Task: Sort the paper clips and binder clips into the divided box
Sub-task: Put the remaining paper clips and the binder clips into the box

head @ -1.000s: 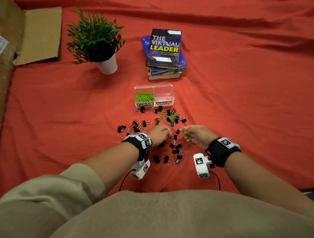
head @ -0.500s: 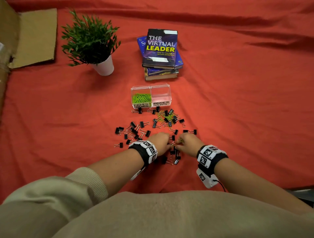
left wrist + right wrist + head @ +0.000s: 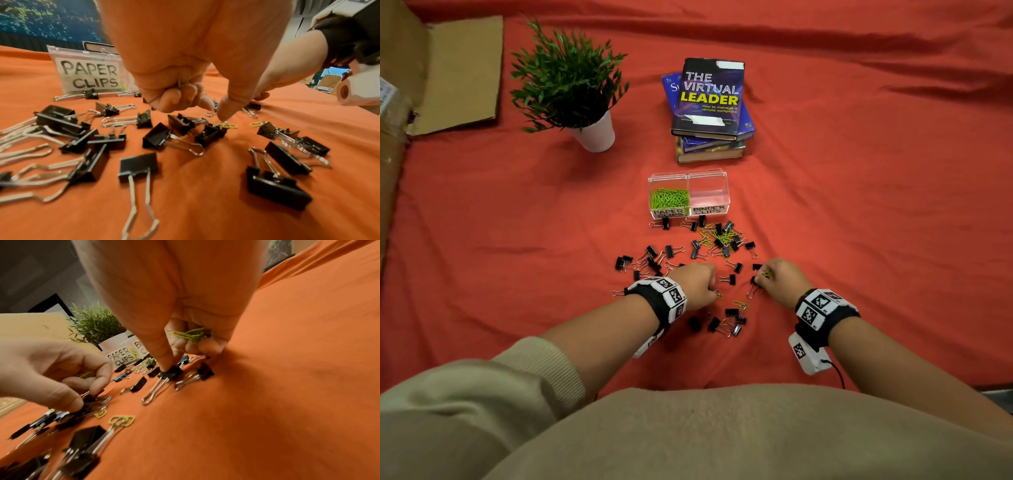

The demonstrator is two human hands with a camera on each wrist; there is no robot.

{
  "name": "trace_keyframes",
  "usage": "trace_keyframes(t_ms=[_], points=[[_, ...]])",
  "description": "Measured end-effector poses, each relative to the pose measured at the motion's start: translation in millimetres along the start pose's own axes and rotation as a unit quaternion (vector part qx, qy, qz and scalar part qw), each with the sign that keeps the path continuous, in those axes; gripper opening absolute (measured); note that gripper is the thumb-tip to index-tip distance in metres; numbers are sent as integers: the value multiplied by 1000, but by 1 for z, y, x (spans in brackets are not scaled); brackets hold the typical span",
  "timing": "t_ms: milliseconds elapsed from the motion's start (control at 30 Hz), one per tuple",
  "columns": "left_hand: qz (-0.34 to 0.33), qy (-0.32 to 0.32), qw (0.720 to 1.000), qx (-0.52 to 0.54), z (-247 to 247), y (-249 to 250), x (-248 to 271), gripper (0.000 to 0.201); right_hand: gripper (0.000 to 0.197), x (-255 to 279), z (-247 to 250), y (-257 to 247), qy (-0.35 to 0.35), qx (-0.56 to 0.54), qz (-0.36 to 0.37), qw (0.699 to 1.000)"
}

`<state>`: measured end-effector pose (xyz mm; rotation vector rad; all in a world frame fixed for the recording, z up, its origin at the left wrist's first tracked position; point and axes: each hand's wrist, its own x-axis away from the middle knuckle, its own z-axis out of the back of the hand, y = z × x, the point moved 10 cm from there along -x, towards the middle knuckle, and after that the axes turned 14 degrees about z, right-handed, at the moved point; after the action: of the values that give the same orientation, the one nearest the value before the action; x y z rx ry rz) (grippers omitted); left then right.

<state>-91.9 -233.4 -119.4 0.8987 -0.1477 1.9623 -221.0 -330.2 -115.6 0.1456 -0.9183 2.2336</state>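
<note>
My right hand [image 3: 185,308] clutches green paper clips [image 3: 190,335] in its curled fingers, thumb tip on a binder clip [image 3: 171,371]. My left hand [image 3: 185,65], fingers curled, pinches at a paper clip [image 3: 228,125] on the cloth [image 3: 859,222]. Further ahead, the divided box [image 3: 688,176] holds paper clips in its left compartment.

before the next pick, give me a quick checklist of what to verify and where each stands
1. Right hand grip secure on its bundle of green paper clips: ok.
2. Right hand pinching a paper clip next, not the black binder clip under its fingertips: not ok.
3. Left hand on a paper clip: cannot tell; its fingertips touch near a green clip among binder clips.
4. Divided box open and reachable: ok.
5. Paper clips compartment has room: ok.
6. Binder clips compartment started: not ok, looks empty.
</note>
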Motion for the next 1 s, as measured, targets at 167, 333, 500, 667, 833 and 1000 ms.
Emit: trace_keyframes(t_ms=[167, 333, 500, 667, 833, 1000], points=[[-42, 35, 996, -70, -3, 23, 2, 28, 30, -1, -2, -6, -2, -31, 9, 999], [-65, 48, 989, -120, -9, 32, 4, 31, 20, 5, -27, -31, -62, -35, 50, 996], [-86, 53, 985, -142, -9, 36, 5, 22, 19, 10, -47, -44, -115, 109, 85, 984], [-66, 53, 993, -81, -3, 28, 3, 23, 24, 8, -52, -48, -130, 164, 75, 975], [-13, 34, 994, 100, 12, 7, -7, 18, 8, 10, -61, -46, -149, 76, 62, 984], [85, 37, 959, 267, 37, -27, -23, 27, 10, -3, -38, -36, -93, -144, -12, 985]])
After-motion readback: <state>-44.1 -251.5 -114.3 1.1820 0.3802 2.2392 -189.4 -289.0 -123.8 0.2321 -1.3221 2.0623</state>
